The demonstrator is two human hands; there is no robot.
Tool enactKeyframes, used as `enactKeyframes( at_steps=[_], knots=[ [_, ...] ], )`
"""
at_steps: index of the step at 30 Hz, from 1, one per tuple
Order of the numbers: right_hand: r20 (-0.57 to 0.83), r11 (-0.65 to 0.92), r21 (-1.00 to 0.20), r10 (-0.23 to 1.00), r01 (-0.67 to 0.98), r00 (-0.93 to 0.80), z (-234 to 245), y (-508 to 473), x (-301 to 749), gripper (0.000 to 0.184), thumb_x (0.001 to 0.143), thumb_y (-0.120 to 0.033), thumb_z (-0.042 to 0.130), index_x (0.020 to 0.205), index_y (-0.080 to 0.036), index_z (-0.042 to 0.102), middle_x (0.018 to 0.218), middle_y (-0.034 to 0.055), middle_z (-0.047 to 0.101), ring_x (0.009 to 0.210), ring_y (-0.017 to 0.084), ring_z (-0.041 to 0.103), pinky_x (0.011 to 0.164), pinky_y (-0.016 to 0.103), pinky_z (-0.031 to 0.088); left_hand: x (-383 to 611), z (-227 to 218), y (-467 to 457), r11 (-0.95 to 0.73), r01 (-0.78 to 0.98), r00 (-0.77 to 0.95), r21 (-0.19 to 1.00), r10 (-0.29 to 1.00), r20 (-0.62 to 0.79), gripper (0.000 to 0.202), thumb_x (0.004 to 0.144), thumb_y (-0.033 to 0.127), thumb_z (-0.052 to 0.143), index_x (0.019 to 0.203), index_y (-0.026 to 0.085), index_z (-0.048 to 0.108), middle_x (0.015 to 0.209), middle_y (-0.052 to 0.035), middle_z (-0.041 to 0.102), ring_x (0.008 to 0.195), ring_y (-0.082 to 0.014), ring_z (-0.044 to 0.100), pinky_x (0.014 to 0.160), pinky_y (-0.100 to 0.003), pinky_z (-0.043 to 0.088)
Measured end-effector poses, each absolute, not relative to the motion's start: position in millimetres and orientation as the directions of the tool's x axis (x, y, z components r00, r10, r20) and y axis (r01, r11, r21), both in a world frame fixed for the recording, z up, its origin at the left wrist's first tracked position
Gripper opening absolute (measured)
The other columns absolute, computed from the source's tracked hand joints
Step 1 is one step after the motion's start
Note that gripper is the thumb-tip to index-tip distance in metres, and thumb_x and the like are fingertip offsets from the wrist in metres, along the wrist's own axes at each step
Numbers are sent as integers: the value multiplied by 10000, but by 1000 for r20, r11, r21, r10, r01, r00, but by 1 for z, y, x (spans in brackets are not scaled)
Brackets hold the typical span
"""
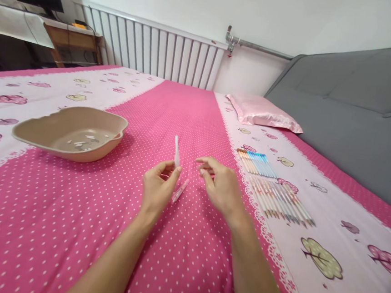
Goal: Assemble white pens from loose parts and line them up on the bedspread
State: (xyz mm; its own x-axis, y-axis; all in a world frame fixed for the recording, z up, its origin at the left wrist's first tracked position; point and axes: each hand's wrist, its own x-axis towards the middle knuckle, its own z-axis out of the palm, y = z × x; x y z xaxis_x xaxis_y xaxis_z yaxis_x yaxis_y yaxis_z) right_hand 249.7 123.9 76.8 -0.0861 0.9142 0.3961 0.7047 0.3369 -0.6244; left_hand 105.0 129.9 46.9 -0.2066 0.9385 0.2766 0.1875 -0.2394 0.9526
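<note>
My left hand (159, 184) pinches a slim, whitish, translucent pen barrel (176, 151) between thumb and fingers, narrow end pointing up. To its right, my right hand (221, 185) hovers with curved fingers apart and nothing visible in them. A clear pinkish pen piece (179, 191) lies on the bedspread between the hands, just below the left fingertips; its exact kind is too small to tell. Off to the left, a beige basin (68, 153) has several small white pieces (82, 144) in its bottom.
Rows of blue and orange pens (257, 163) and pale pens (281, 202) lie on the right of the pink dotted bedspread (185, 109). Behind them are a pink pillow (262, 111) and a grey headboard (353, 105). A white radiator (156, 47) stands along the wall.
</note>
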Motion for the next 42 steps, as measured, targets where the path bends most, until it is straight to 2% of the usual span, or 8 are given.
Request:
enactKeyframes(
  at_steps=[10,18,21,24,28,30,34,42],
  knots=[
    [171,393,-381,920,837,-354,35,134,234,344,776,-34,444,998,-209,639,1046,55,647,1003,193,558,834,302,416,104,42,133,-219,175,-246,960,934,258,283,727,352,623,877,117,672,770,-53,665,648,-126,564,614,-248,447],
    [114,248,-317,968,915,-223,33,139,238,157,818,-188,501,859,-214,650,886,51,664,824,185,592,675,275,402,105,43,132,-209,183,-244,961,937,251,295,720,357,631,875,111,676,757,-53,662,637,-123,556,601,-242,440],
    [142,97,-382,989,919,-45,37,141,248,133,812,-217,537,834,-207,668,895,63,671,835,193,600,693,285,414,104,44,131,-213,173,-230,962,941,250,300,721,371,627,881,122,677,755,-48,660,632,-122,550,586,-239,438],
    [214,9,-555,968,832,133,42,145,260,127,786,-239,572,841,-199,680,929,68,671,847,191,605,745,311,435,104,44,131,-202,159,-225,966,946,235,304,710,376,634,878,126,679,744,-43,656,619,-119,543,572,-235,432],
    [258,137,-876,944,463,208,49,148,265,198,747,-311,602,875,-175,667,857,52,690,774,170,620,748,329,467,107,45,129,-169,175,-168,970,966,198,312,714,379,624,875,118,679,731,-48,649,600,-122,536,560,-241,429],
    [261,205,-946,941,251,216,56,145,262,263,738,-367,608,895,-163,659,834,51,687,753,161,618,710,313,475,109,44,128,-158,202,-106,966,978,182,312,718,376,616,878,116,678,740,-56,654,596,-129,542,551,-249,433],
    [273,262,-962,916,77,294,74,136,255,308,736,-395,610,924,-154,649,767,39,664,687,133,596,615,269,458,114,40,126,-189,292,26,938,981,190,271,716,362,613,833,127,683,697,-51,655,566,-135,543,523,-254,429],
    [410,389,-911,812,140,416,84,130,260,288,767,-386,600,945,-163,638,723,21,640,686,128,600,601,259,467,118,38,124,-235,425,156,874,970,185,232,737,343,583,807,149,687,691,-54,662,557,-140,554,529,-262,429]
  ],
)
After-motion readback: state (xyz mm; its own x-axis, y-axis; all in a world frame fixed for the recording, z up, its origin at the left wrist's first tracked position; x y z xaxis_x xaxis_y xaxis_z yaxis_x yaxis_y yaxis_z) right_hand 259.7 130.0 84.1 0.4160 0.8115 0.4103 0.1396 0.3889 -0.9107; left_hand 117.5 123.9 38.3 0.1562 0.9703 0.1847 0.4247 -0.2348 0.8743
